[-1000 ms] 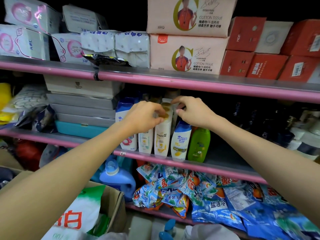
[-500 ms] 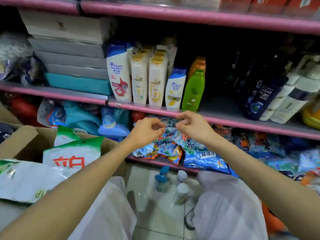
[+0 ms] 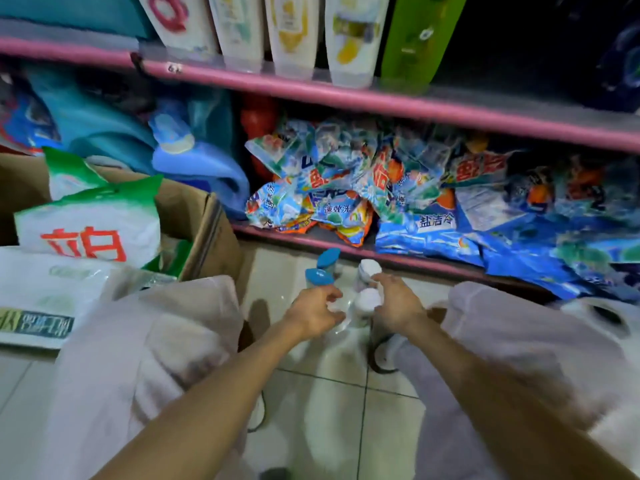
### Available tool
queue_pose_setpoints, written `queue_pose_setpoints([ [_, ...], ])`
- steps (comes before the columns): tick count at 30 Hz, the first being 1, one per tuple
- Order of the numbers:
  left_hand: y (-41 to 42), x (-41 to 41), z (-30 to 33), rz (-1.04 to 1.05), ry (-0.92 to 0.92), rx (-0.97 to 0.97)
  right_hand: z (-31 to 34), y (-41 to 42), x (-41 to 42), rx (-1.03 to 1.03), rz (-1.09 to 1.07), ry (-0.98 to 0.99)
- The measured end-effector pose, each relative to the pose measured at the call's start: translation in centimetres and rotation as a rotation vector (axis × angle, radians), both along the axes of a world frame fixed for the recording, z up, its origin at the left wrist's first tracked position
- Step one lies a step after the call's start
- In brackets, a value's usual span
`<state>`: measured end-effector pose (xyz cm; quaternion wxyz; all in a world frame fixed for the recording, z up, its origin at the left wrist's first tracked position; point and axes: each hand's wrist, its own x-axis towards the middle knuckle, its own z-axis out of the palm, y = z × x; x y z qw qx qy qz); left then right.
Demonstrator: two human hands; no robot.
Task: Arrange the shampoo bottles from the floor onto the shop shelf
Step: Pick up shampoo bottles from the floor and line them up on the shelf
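Our left hand (image 3: 317,311) and right hand (image 3: 398,303), fingers loosely curled and gripping nothing, reach the shampoo bottles (image 3: 367,301) standing on the floor (image 3: 332,403); the shelf (image 3: 346,95) lies at twelve o'clock.

I see four shampoo bottles standing upright on the tiled floor (image 3: 322,403), clustered close together just below the bottom shelf edge. Two blue-capped bottles (image 3: 323,268) sit at ten o'clock of the group; two white-capped bottles (image 3: 367,284) sit at two o'clock. Up at twelve o'clock, the pink-edged shelf (image 3: 433,110) carries a row of upright white bottles (image 3: 291,32) and a green bottle (image 3: 417,39).
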<state>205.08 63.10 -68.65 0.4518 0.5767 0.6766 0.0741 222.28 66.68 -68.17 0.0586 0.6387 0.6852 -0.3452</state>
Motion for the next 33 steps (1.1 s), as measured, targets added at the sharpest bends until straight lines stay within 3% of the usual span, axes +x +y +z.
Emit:
queue_pose_setpoints([
  [7,0.2,1.7,-3.3,0.043,-0.072,-0.103,-6.1,0.0,0.0,0.006,0.02,-0.047],
  [15,-0.6,0.7,-4.3,0.128,-0.113,-0.174,-5.7,0.3,-0.6,0.036,0.156,-0.202],
  [20,-0.9,0.3,-4.7,0.162,-0.245,-0.195,-1.2,1.0,-1.1,0.052,0.201,0.027],
  [27,-0.8,-0.7,-4.2,0.433,-0.256,0.049,1.6,2.1,-3.5,0.019,-0.107,0.769],
  [29,-0.7,-0.9,-4.4,0.516,-0.301,0.038,0.3,2.7,-4.5,-0.034,-0.328,0.914],
  [31,-0.9,-0.9,-4.9,0.634,-0.372,0.01,-2.1,3.3,-5.3,-0.07,-0.646,0.909],
  [33,-1.1,-0.8,-5.3,0.712,-0.425,-0.035,-5.4,3.8,-5.2,0.021,-0.814,0.679],
])
